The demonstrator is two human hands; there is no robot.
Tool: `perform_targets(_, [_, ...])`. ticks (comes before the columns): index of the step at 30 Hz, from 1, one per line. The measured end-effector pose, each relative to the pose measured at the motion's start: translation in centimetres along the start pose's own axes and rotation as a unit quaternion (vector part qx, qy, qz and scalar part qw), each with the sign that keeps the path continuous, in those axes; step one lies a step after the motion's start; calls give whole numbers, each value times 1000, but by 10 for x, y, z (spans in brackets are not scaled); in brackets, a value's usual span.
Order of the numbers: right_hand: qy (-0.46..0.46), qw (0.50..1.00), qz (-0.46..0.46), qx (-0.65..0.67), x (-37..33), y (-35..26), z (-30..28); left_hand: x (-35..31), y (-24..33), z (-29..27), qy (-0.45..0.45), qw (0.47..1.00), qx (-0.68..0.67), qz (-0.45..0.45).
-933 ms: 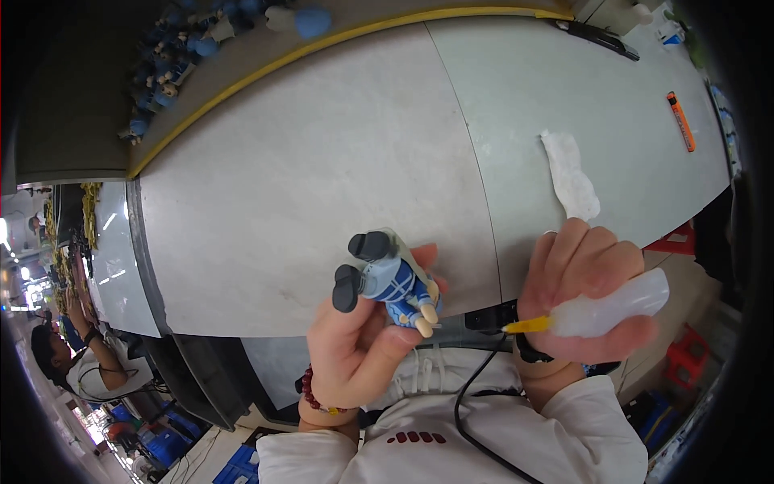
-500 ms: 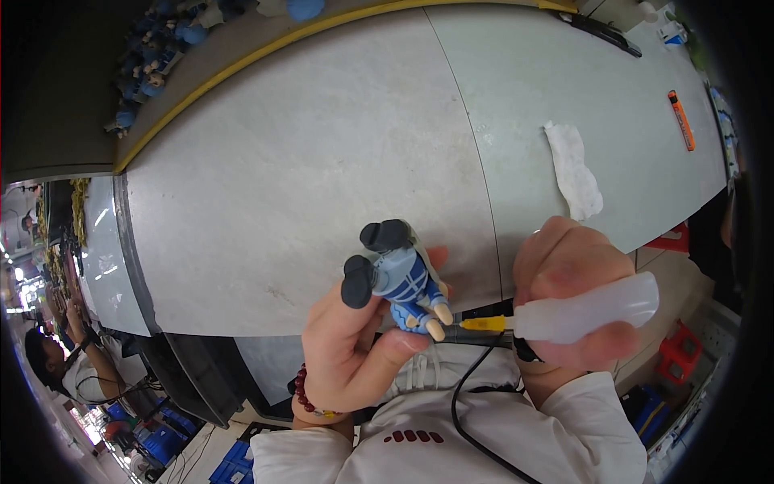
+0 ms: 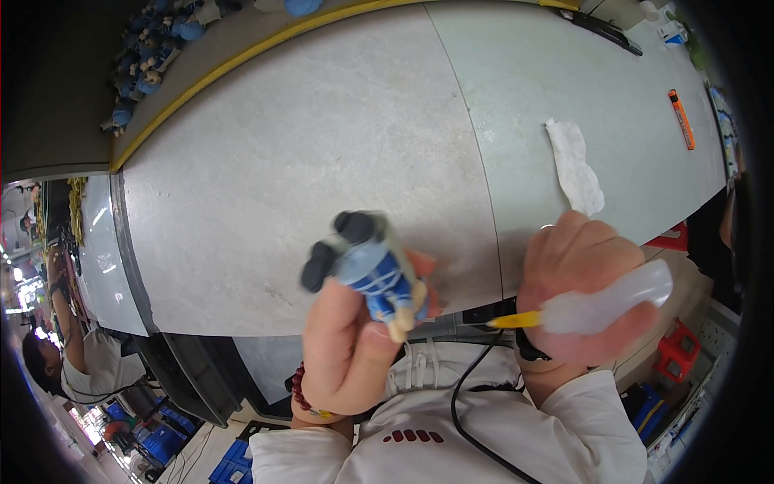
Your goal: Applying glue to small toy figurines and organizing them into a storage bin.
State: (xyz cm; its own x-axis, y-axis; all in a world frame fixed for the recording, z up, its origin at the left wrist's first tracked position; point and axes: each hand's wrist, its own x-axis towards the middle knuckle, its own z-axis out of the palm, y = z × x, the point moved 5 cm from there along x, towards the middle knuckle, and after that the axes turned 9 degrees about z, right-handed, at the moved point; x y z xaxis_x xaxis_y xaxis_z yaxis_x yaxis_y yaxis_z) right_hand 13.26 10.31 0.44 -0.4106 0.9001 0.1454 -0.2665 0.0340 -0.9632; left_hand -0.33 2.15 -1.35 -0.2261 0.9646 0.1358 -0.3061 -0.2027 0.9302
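In my left hand (image 3: pixel 347 339) I grip a small blue figurine (image 3: pixel 379 282) with black feet, held tilted over the table's near edge, its feet up and to the left. It is slightly smeared by motion. My right hand (image 3: pixel 584 282) is wrapped round a translucent white squeeze bottle (image 3: pixel 601 302) with a yellow needle tip (image 3: pixel 516 320). The tip points left toward the figurine, with a gap between them. Part of the figurine is hidden behind my left fingers.
A folded white cloth (image 3: pixel 574 165) and an orange marker (image 3: pixel 681 119) lie on the grey table (image 3: pixel 306 145). Several blue figurines (image 3: pixel 149 68) sit beyond the yellow edge strip (image 3: pixel 242 73) at the far left. A black cable (image 3: pixel 458 403) crosses my lap. Another person (image 3: pixel 81 355) sits at the left.
The figurine has moved left and turned in my left hand. My right hand has drawn the bottle to the right, so its needle tip has come away from the figurine.
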Motion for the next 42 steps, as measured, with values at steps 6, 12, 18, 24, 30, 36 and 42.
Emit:
perform_targets(6, [19, 988, -29, 151, -4, 1, -13, 1, 0, -7, 27, 1000, 4, 1])
perform_targets(12, [-4, 991, -38, 126, -1, -1, -10, 3, 1, -8, 60, 996, -40, -47])
perform_targets(18, [-5, 993, -30, 118, -2, -1, -10, 6, 1, -9, 85, 993, -78, -5])
perform_targets(24, [-40, 988, -62, 137, -2, -1, -10, 0, 5, -7, 132, 989, 30, 57])
perform_targets(30, [-17, 990, -50, 134, -4, -3, -4, -1, 5, -2, 167, 982, 82, 40])
perform_targets(36, [-98, 988, -89, 74, 0, -4, 0, -7, 0, -8, 153, 982, 110, 33])
perform_targets(42, [-97, 989, -108, 41, -2, -1, 6, -5, -1, -10, 115, 984, 128, 48])
